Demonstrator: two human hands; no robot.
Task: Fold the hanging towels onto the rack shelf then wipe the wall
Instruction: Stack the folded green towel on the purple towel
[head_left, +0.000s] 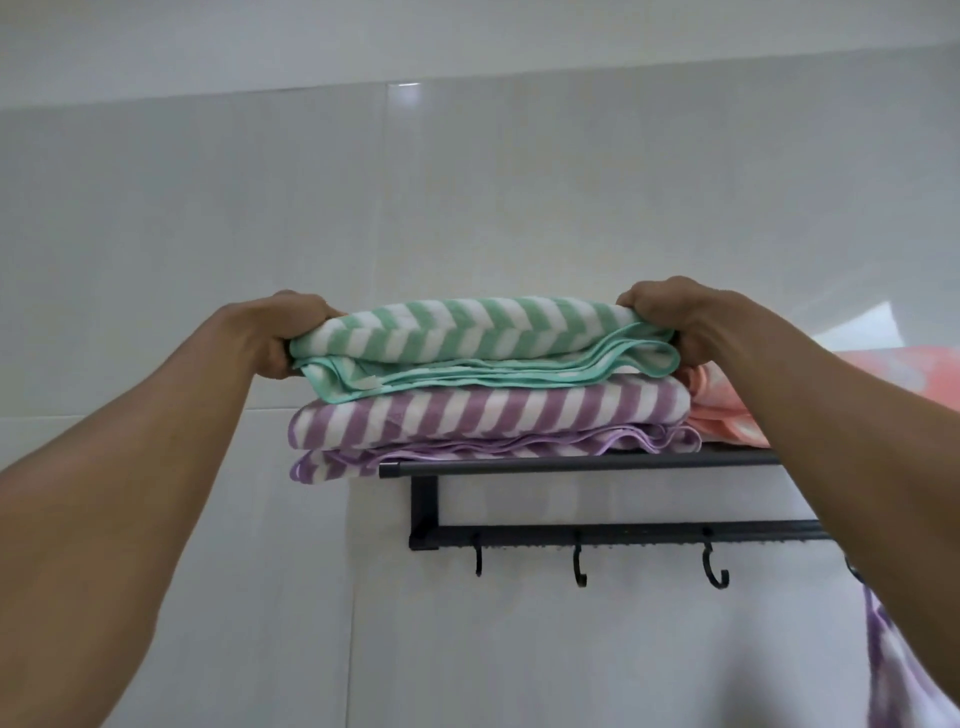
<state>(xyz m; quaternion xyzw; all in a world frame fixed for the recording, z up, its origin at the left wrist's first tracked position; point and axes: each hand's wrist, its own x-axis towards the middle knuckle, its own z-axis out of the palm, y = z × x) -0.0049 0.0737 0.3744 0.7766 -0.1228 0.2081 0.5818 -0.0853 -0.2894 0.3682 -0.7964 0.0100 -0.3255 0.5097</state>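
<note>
A folded green-and-white striped towel (478, 340) lies on top of a folded purple-and-white striped towel (483, 421) on the black rack shelf (571, 461). My left hand (275, 332) grips the green towel's left end, fingers curled under it. My right hand (675, 322) grips its right end the same way. A pink towel (727, 410) lies on the shelf to the right, partly behind my right arm. Another purple striped towel (893, 670) hangs below the rack at the far right.
Under the shelf runs a black bar with three empty hooks (579, 569). The white tiled wall (467, 197) fills the background above and below the rack.
</note>
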